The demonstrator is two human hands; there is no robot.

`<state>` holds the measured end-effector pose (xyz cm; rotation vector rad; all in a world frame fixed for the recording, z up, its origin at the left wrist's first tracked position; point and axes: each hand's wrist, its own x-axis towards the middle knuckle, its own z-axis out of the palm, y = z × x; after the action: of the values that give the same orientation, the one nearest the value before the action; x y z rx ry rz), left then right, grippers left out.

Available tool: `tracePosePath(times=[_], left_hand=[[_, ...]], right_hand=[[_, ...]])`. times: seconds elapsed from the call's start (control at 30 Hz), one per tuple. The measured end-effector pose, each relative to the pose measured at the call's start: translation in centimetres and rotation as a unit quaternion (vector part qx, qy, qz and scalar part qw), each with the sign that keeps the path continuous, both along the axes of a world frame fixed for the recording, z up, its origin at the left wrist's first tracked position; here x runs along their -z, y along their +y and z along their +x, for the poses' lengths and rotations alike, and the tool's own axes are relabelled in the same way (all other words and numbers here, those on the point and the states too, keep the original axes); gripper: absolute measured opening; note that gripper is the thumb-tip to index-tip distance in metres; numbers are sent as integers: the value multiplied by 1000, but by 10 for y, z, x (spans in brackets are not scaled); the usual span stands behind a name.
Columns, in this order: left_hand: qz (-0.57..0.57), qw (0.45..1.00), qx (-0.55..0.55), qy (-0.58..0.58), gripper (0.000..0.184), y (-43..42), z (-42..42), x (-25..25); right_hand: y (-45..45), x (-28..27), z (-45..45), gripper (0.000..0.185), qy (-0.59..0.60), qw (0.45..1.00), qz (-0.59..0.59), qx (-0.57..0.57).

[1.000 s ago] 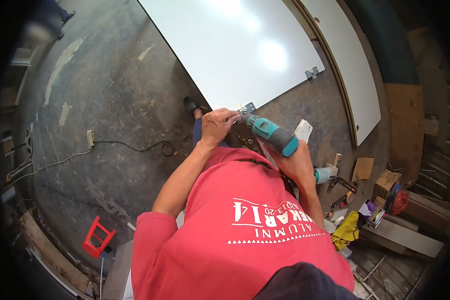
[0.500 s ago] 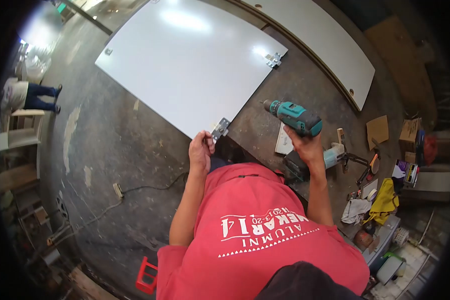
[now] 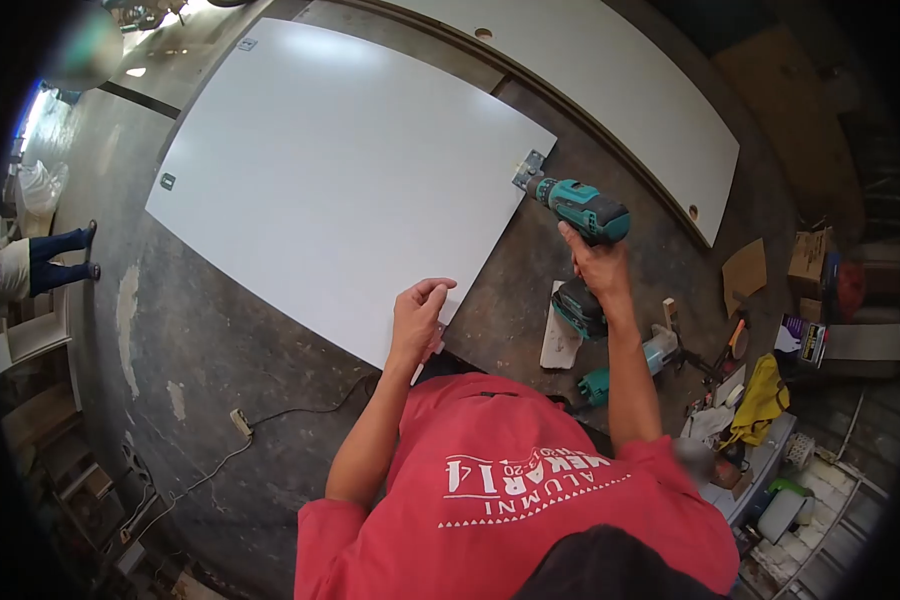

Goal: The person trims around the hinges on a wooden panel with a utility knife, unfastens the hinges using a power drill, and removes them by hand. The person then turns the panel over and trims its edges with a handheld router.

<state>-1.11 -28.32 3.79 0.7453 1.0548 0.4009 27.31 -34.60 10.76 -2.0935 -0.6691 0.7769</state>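
"Since half a second ago, the teal drill (image 3: 592, 212) has come up to the metal hinge (image 3: 530, 168) by the right corner of the white board (image 3: 350, 180)."

"Who has the drill?"

"The right hand (image 3: 602, 268). Its fingers are wrapped around the handle. The drill's nose hides part of the hinge, so I can't tell if they touch."

"And the left hand (image 3: 420, 318)?"

"It moved too. It was beside the other hinge (image 3: 437, 343), at the board's near corner. Now it is in front and covers most of that one. Its fingers are bent, but I can't tell if they pinch something small."

"What else is on the board?"

"One small plate (image 3: 168, 181) sits by the left corner, and another small plate (image 3: 247, 44) by the far corner."

"And the yellow cloth (image 3: 760, 400)?"

"Off to the right, well apart from the board."
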Motion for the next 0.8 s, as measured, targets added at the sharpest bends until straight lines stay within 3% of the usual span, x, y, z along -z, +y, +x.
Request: tracePosePath(times=[0.1, 0.13, 0.2, 0.23, 0.3, 0.33, 0.4, 0.53, 0.6, 0.63, 0.8], left_hand=[[262, 955, 35, 132, 19, 22, 29, 18], [255, 957, 35, 133, 19, 29, 39, 21], [356, 910, 73, 197, 17, 50, 61, 8], [349, 913, 75, 196, 17, 59, 73, 10], [492, 837, 95, 219, 17, 75, 99, 19], [486, 841, 94, 217, 17, 83, 113, 25], [593, 782, 99, 161, 17, 97, 138, 37], [598, 777, 127, 152, 16, 108, 168, 51], [584, 773, 164, 185, 19, 109, 171, 51], [580, 776, 165, 185, 19, 109, 172, 50], [575, 778, 166, 192, 19, 108, 170, 47]], right_hand=[[8, -1, 4, 30, 25, 1000, -7, 7], [10, -1, 6, 30, 26, 1000, -14, 6], [10, -3, 9, 29, 38, 998, -40, 9], [11, -6, 8, 29, 37, 998, -49, 10], [12, -12, 8, 25, 14, 999, -36, -8], [11, -10, 9, 25, 11, 999, -43, -9], [8, -4, 12, 24, -19, 999, -8, -32], [9, -3, 14, 23, -55, 997, 24, -53], [15, -21, 11, 30, 30, 994, -104, -7], [15, -21, 12, 30, 31, 994, -109, -6], [17, -16, 11, 29, -10, 998, -39, -43]])
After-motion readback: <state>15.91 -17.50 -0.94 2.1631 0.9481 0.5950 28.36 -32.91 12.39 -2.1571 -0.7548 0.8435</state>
